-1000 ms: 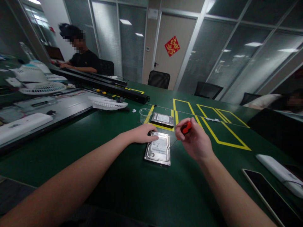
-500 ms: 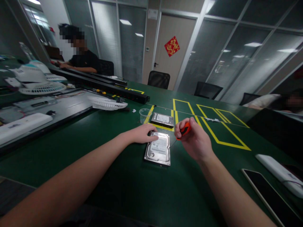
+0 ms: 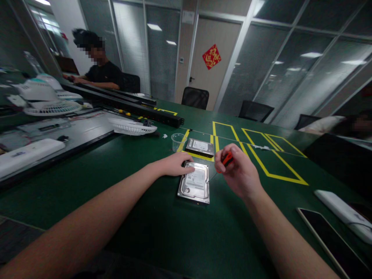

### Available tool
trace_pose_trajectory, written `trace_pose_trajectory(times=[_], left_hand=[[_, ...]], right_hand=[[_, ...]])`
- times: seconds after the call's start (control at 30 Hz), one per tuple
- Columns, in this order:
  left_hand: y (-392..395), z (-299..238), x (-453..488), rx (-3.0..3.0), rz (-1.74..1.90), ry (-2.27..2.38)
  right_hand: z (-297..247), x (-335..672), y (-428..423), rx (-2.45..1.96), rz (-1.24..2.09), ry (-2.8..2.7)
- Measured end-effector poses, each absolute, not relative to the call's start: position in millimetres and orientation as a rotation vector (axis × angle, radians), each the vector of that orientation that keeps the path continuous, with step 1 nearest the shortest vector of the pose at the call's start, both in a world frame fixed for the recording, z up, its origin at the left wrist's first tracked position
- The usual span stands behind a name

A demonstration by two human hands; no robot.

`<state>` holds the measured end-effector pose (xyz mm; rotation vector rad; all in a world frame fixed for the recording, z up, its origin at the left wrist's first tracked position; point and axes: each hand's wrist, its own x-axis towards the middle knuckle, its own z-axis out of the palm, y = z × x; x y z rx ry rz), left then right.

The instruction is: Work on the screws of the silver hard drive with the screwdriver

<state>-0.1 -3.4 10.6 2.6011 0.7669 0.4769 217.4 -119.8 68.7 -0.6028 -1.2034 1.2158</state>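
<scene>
A silver hard drive [image 3: 195, 183] lies label side up on the green table in front of me. My left hand [image 3: 174, 164] grips its far left corner, thumb on the top face and the other fingers at the far edge. An orange and black screwdriver [image 3: 226, 159] is held in my right hand [image 3: 240, 170], fingers wrapped round its handle. Its thin shaft slants down to the drive's right edge; the exact spot where the tip meets it is too small to tell. Behind my left hand, a second hard drive [image 3: 200, 145] rests beside a clear plastic cup [image 3: 178, 142].
Yellow tape rectangles [image 3: 285, 179] mark the table. A phone [image 3: 334, 244] and a white device [image 3: 343, 213] lie at the right. White fan parts [image 3: 48, 97], a metal panel [image 3: 87, 130] and long black bars [image 3: 145, 110] occupy the left. A person [image 3: 101, 73] sits beyond them.
My right hand's fingers have turned slightly round the screwdriver handle, so less of the orange shows. The left hand and the drive stay where they were.
</scene>
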Motion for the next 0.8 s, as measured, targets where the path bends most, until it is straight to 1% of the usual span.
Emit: trace_pose_trajectory(times=[0.17,0.8], left_hand=[[-3.0,9.8,-0.1,2.597,0.478,0.766],[-2.5,8.1,-0.8,2.577,0.495,0.762]], right_hand=[[68.3,219.3,-119.3,-0.647,1.173,-1.238],[70.3,218.8,-121.4,-0.612,1.184,-1.201]])
